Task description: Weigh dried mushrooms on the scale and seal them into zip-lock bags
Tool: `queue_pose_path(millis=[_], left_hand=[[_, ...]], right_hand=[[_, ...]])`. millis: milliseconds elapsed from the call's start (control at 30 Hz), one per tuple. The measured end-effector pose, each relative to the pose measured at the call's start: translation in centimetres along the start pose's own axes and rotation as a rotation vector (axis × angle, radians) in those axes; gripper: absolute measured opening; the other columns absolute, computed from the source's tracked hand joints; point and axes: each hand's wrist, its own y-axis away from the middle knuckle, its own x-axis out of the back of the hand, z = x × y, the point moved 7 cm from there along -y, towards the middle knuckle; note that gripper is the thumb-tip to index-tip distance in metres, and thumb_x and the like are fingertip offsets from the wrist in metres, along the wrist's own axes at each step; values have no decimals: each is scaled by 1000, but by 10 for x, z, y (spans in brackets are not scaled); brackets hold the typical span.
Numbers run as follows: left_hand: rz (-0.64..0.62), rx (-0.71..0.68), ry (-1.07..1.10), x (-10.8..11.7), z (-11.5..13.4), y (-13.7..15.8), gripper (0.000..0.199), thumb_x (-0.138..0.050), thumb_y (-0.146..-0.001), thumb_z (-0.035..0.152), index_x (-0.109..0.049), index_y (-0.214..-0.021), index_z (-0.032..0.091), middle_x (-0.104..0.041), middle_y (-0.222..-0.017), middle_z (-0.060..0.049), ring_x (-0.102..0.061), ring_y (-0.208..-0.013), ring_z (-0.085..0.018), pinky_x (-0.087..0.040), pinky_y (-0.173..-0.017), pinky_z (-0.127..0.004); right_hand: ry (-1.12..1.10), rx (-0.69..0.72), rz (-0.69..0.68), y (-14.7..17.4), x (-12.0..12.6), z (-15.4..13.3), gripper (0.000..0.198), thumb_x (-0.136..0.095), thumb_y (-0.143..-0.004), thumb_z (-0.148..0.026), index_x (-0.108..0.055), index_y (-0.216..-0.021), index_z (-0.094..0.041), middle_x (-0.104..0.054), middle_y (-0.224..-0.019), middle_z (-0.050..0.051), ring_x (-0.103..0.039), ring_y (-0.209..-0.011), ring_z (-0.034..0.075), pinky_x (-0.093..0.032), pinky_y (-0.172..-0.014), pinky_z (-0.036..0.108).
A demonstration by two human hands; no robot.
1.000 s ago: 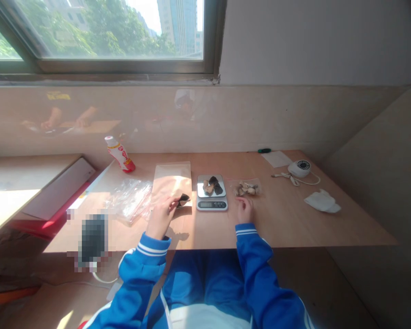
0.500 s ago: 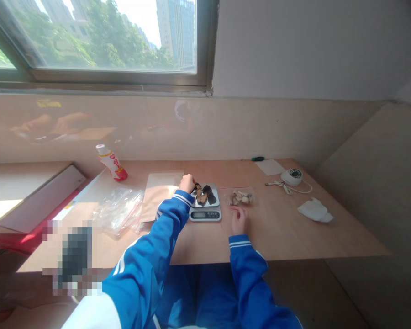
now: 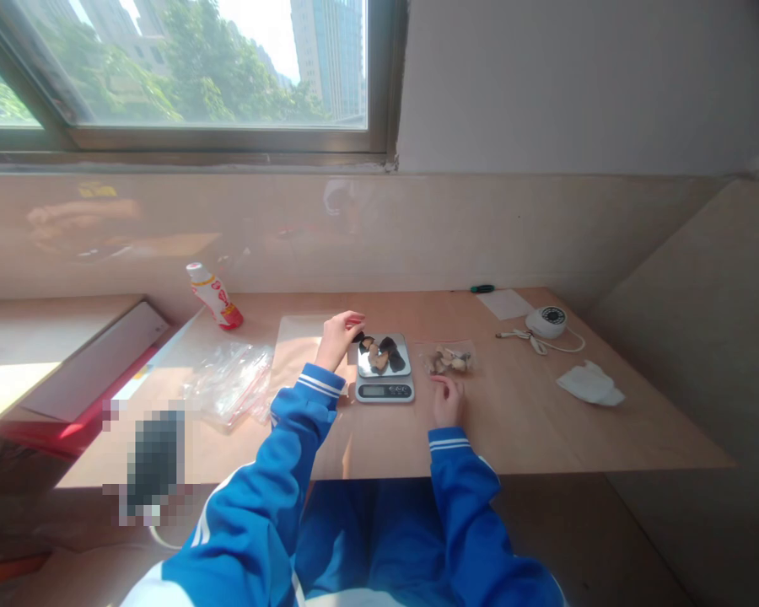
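A kitchen scale (image 3: 384, 391) with a small display stands in the middle of the table. Dark, curled pieces of dried wood ear fungus (image 3: 392, 356), some with a tan side, lie on its pan. My left hand (image 3: 340, 339) hovers over the pan's left edge, its fingers stretched to the right above a dark piece; the gap under the fingertips is hard to make out. To the right of the scale lies a clear bag (image 3: 452, 361) with pale brown dried pieces inside. My right hand (image 3: 449, 403) rests on the table just below that bag, fingers loosely bent, with nothing visible in it.
Clear zip bags (image 3: 231, 384) and a flat brown paper bag (image 3: 294, 346) lie left of the scale. A red-and-white bottle (image 3: 215, 295) stands behind them. On the right are a white camera (image 3: 546, 321) with cable, a crumpled tissue (image 3: 589, 384), paper (image 3: 504, 304) and a green-handled tool (image 3: 482, 289).
My left hand has lifted slightly and drawn back left from the pieces on the pan, its fingers straighter. My right hand stays by the bag. The whole view has shifted a little.
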Motion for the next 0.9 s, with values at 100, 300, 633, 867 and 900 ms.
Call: queue_pose_path(millis=[100, 300, 633, 867, 900], left_hand=[[69, -96, 44, -3, 3, 27, 18, -50, -88, 26, -65, -96, 20, -68, -96, -3, -64, -89, -14, -51, -80, -26], [137, -350, 80, -41, -10, 67, 24, -41, -93, 26, -63, -99, 20, -61, -97, -7, -60, -95, -15, -49, -88, -31], [-6, -449, 80, -67, -19, 66, 21, -42, -93, 26, -61, -101, 21, -60, -97, -4, -60, -95, -14, -50, -87, -28], [11, -380, 78, -65, -21, 66, 18, -45, -92, 24, -61, -101, 23, -58, -94, -3, -60, -90, -14, -51, -83, -28], [17, -372, 80, -64, -22, 66, 18, -45, -91, 23, -61, -101, 23, -57, -95, -3, -60, -91, -14, -51, -83, -28]], right_hand=[[-4, -7, 3, 0, 0, 0, 28, -42, -74, -24, -68, -76, -16, -51, -80, 6, -49, -69, 18, -43, -71, 32], [0, -18, -5, 0, -1, 0, 28, -42, -74, -24, -69, -77, -17, -52, -81, 7, -49, -70, 18, -43, -71, 32], [-11, 6, -23, -1, -1, -2, 31, -41, -76, -27, -69, -77, -14, -52, -80, 8, -50, -70, 19, -43, -71, 33], [-13, 17, -34, 0, -2, -2, 28, -41, -76, -26, -68, -77, -16, -54, -80, 7, -51, -70, 18, -43, -70, 32], [-13, 17, -34, 0, -2, -2, 28, -42, -76, -26, -68, -77, -16, -54, -80, 7, -51, -70, 18, -43, -70, 32]])
